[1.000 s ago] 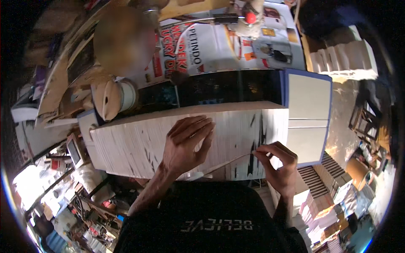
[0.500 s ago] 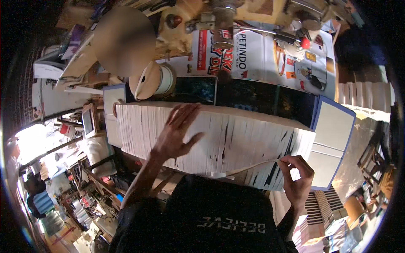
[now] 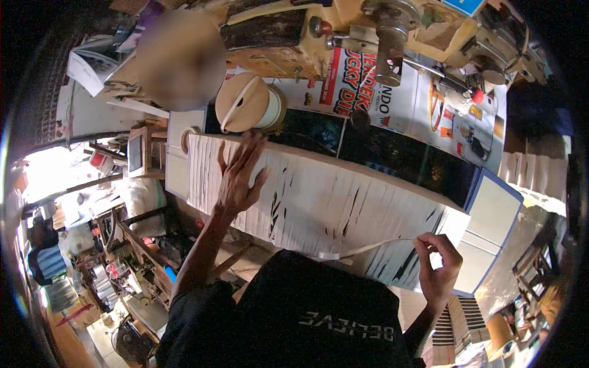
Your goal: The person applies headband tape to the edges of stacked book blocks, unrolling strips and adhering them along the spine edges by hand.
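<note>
A long row of white book blocks [image 3: 307,196], packed side by side, stretches across in front of me. My left hand [image 3: 239,184] rests on the left part of the row, fingers stretched out and spread, holding nothing. At the row's near right corner, the thumb and forefinger of my right hand [image 3: 438,264] pinch one end of a thin pale strip [image 3: 383,244]. The strip runs left over the near edge of the row, to a white piece close to my shirt. Behind the left end lies a spool [image 3: 273,107] with wooden-looking round flanges.
Light panels with blue edges [image 3: 494,208] lie at both ends of the row. Behind it are a dark glossy surface [image 3: 399,147] and a printed sheet [image 3: 429,110]. A metal clamp-like fitting [image 3: 389,52] stands at the back. Striped stacks [image 3: 454,325] sit at lower right.
My left hand has slid left along the row, toward the spool. My right hand keeps its pinch on the strip. The whole view has shifted and turned slightly.
</note>
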{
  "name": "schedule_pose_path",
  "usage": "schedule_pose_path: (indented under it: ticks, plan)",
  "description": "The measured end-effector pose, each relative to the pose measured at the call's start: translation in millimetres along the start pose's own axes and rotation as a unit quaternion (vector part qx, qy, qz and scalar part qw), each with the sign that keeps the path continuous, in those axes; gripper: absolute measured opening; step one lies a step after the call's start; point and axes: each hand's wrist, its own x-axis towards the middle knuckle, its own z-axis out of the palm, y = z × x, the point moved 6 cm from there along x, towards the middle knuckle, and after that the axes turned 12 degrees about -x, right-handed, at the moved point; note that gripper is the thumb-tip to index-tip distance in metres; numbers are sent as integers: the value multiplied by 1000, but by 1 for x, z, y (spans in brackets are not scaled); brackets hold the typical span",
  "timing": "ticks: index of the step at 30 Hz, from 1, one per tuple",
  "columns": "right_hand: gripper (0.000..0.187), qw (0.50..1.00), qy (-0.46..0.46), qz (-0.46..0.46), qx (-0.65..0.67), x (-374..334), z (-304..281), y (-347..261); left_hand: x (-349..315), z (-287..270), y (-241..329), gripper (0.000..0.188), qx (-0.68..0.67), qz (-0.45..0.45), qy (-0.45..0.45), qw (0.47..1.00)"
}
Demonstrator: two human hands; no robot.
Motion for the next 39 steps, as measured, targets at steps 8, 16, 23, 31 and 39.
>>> schedule_pose_path:
  ticks: [8, 16, 23, 31, 39]
  plan:
    - [16, 1000, 18, 19, 3, -10, -4, 1, 43, 8, 69, 61, -76, 80, 42, 993]
    - [15, 988, 64, 33, 137, -20, 4, 7, 44, 37, 200, 41, -464, -19, -158, 872]
    - [19, 970, 114, 131, 169, -20, -23, 66, 70, 96, 246, 29, -472, -81, -441, 759]
    - [14, 957, 170, 176, 159, -19, -55, 100, 84, 73, 287, 59, -256, 185, -126, 940]
    - [13, 975, 145, 130, 102, -13, -57, 97, 84, 90, 290, 67, -277, 272, -209, 897]
